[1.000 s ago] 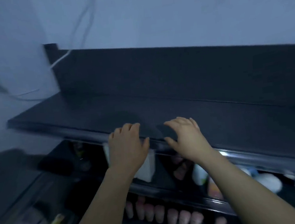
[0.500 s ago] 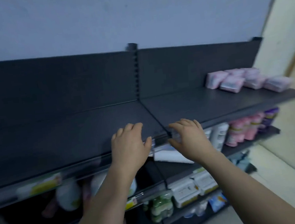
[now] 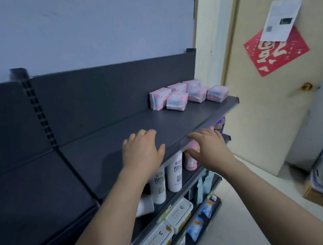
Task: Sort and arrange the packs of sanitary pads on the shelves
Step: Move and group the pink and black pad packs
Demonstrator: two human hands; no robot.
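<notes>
Since the earlier frame the view has swung to the right: the cluster of pink packs (image 3: 188,94) now sits nearer the middle of the picture, and a door (image 3: 286,96) with a red paper square (image 3: 277,52) and a white notice (image 3: 282,20) has come into sight beyond the end of the top shelf (image 3: 119,147). Both hands keep their place at that shelf's front edge.

The left hand (image 3: 141,150) lies palm down on the top shelf, fingers spread, its grip open and holding nothing. The right hand (image 3: 207,147) hovers just past the shelf's front lip, fingers loosely curved, also empty. The two hands are near each other but apart.

The packs stand at the far right end of the top shelf, against its back panel, bunched together and touching; some are upright and some tilted. They are well apart from both hands, with bare shelf between.

Below the top shelf, white bottles (image 3: 167,178) stand just under the left hand, with a pink bottle (image 3: 191,159) beside them under the right hand. Lower shelves carry white boxes (image 3: 168,226) and blue packets (image 3: 196,223).
</notes>
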